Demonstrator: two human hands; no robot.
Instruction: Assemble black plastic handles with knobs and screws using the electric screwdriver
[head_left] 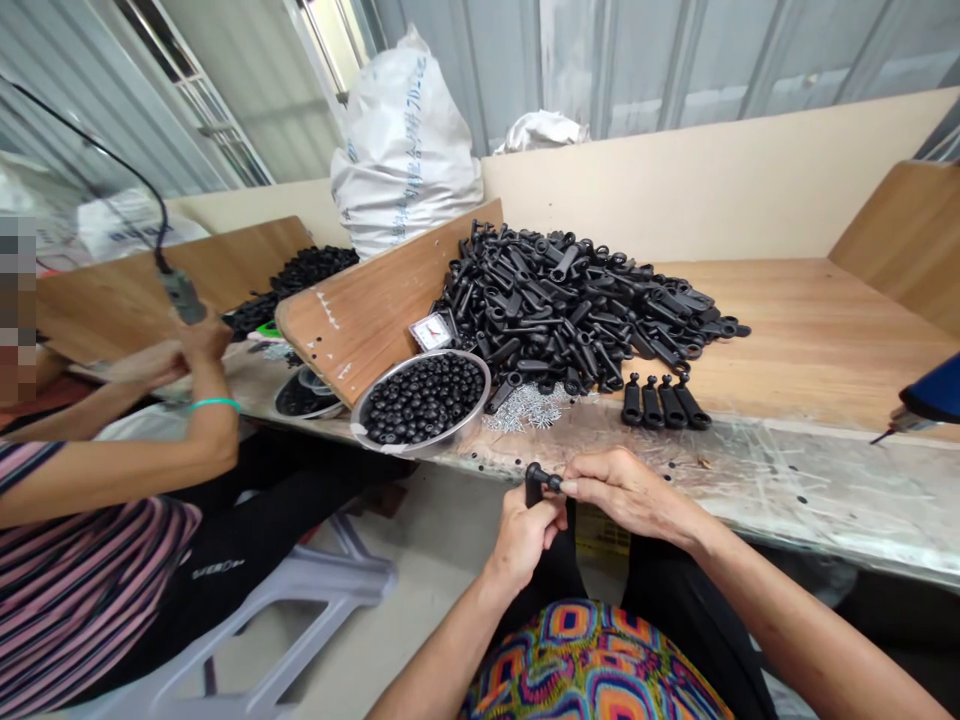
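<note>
My left hand [525, 530] is closed round a black plastic handle part [535, 481], held upright just below the table's front edge. My right hand [626, 490] pinches the top of the same part, fingers pressed together; what is between its fingertips is too small to make out. A large heap of the same black parts [577, 300] lies on the wooden table [810, 340] ahead. Several black parts [664, 402] stand in a row in front of the heap. A metal bowl of black round caps [421, 400] sits to the left, with small silver screws [525, 408] scattered beside it.
A tilted wooden divider board [375, 310] separates my place from a co-worker on the left, whose hand [196, 335] holds a corded power tool [180, 292]. A blue electric screwdriver [926, 400] lies at the right edge. White sacks [405, 150] stand behind.
</note>
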